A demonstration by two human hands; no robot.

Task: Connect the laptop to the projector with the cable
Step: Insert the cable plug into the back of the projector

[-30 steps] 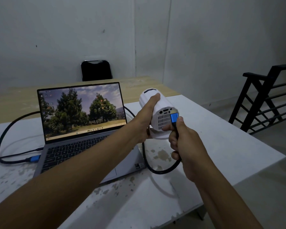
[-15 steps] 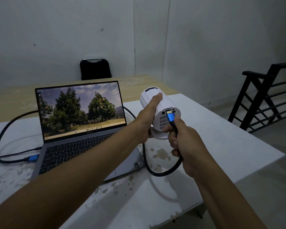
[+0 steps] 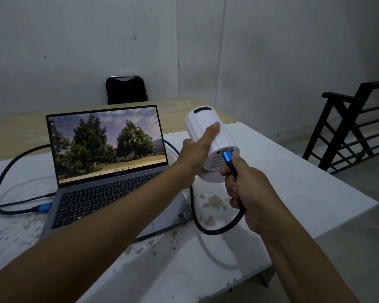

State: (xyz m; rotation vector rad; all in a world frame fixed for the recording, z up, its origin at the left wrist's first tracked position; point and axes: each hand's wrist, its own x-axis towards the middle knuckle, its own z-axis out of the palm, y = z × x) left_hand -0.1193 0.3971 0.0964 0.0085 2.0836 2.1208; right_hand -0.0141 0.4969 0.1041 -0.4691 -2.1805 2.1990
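A white cylindrical projector (image 3: 210,130) is held tilted above the table, its rear face with vents and ports turned toward me. My left hand (image 3: 197,152) wraps around its body. My right hand (image 3: 245,189) grips the black cable just behind its blue plug (image 3: 227,158), whose tip sits at a port on the rear face. The black cable (image 3: 219,229) loops down from my right hand, runs behind the open grey laptop (image 3: 109,171) and round to its left side, where a second blue plug (image 3: 42,207) is in the laptop's edge. The laptop screen shows a tree wallpaper.
The white table (image 3: 293,193) has worn, stained patches and ends at the right. A wooden table (image 3: 15,132) and a black chair (image 3: 126,89) stand behind. A black metal railing (image 3: 348,127) is at the right. A thin dark lead enters the laptop's left side.
My right hand has brought the blue plug from the right edge of the projector's rear face up to the port near its top. The projector has tilted slightly.
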